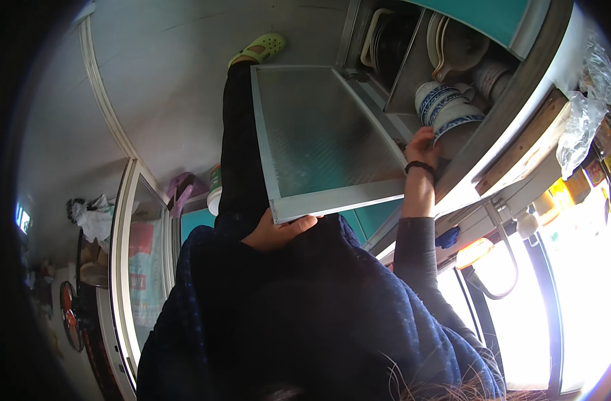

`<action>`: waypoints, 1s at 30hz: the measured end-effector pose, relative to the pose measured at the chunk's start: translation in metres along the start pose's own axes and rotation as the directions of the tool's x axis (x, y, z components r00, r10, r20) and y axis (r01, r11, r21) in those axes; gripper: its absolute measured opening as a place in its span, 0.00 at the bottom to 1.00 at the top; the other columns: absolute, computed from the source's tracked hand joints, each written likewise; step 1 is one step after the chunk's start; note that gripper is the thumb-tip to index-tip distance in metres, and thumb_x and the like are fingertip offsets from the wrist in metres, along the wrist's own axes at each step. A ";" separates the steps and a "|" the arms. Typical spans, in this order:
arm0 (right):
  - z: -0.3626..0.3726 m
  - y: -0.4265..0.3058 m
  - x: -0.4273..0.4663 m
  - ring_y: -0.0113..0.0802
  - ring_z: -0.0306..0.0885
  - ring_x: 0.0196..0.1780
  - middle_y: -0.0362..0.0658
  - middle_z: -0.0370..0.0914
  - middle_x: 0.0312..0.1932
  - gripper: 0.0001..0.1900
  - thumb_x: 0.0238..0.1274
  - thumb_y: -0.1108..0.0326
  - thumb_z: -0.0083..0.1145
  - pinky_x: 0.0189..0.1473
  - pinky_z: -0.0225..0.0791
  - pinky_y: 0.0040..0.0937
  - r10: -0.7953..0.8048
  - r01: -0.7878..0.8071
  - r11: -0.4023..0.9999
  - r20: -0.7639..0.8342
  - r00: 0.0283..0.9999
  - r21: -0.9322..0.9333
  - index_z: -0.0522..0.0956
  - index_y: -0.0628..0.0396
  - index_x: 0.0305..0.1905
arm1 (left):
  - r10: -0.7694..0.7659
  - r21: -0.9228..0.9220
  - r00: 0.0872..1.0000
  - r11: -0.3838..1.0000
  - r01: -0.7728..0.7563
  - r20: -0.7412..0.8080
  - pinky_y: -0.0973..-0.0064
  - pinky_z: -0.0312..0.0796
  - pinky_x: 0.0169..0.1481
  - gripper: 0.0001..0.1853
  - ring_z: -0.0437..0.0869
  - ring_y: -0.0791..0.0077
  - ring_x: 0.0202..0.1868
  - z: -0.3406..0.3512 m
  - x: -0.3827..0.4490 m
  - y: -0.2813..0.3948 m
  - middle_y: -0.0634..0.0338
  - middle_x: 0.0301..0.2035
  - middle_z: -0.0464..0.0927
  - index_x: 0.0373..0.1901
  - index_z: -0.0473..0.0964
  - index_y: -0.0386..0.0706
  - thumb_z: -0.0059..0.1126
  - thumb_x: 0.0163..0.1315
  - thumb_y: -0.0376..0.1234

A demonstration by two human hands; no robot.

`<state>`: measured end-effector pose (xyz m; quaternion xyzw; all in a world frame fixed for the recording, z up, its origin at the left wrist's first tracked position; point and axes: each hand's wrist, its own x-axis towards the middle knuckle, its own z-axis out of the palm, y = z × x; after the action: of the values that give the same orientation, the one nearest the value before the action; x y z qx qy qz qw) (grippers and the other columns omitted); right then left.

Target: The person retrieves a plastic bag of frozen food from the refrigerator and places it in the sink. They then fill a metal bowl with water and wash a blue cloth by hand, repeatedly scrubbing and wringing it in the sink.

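My left hand (pixel 280 231) holds the lower corner of an open cabinet door (pixel 330 135), a frosted glass panel in a pale metal frame. The thumb lies over the frame; the other fingers are mostly hidden. Inside the cabinet my right hand (pixel 422 146), with a dark band on its wrist, grips the rim of a blue-and-white bowl (pixel 458 131). That bowl lies on its side, opening towards me, at the near end of a row of nested bowls (pixel 433 102). Part of the hand's grip is hidden by the bowl.
Large pale bowls or plates (pixel 451 45) stand behind the row. Dark pans (pixel 393 45) fill the compartment beyond a divider (pixel 408 60). The countertop edge (pixel 506 115) runs above my right arm. A faucet (pixel 506 250) and a clear plastic bag (pixel 578 125) are at the right.
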<state>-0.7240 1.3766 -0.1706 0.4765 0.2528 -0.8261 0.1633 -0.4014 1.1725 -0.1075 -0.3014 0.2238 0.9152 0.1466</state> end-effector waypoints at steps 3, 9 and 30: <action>-0.002 -0.013 0.023 0.42 0.80 0.41 0.49 0.78 0.40 0.17 0.64 0.59 0.46 0.35 0.80 0.35 -0.129 0.134 0.988 -0.079 0.989 0.071 0.75 0.62 0.47 | 0.039 0.041 0.999 0.998 -0.038 -0.010 0.73 0.68 0.55 0.13 0.78 0.72 0.48 -0.001 -0.001 -0.003 0.58 0.43 0.79 0.47 0.75 0.38 0.53 0.64 0.35; -0.013 -0.037 0.062 0.43 0.81 0.43 0.51 0.79 0.44 0.24 0.68 0.49 0.42 0.39 0.81 0.33 -0.417 0.403 0.909 -0.232 0.879 -0.105 0.73 0.61 0.52 | 0.008 0.053 1.000 0.999 -0.009 0.010 0.73 0.71 0.53 0.12 0.79 0.71 0.48 -0.002 0.002 -0.002 0.58 0.42 0.80 0.46 0.76 0.39 0.57 0.63 0.34; 0.035 0.042 -0.278 0.26 0.77 0.33 0.42 0.79 0.33 0.09 0.63 0.71 0.53 0.37 0.72 0.24 -0.332 0.654 -0.098 0.644 0.689 -0.750 0.78 0.57 0.47 | -0.122 -0.026 0.988 0.992 0.125 0.099 0.59 0.64 0.64 0.21 0.72 0.58 0.56 0.074 0.184 0.209 0.49 0.52 0.72 0.56 0.67 0.33 0.49 0.60 0.28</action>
<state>-0.5905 1.3297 0.0745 0.0114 0.8528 -0.5042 0.1355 -0.6648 1.0545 -0.1009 -0.2723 0.1827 0.9213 0.2088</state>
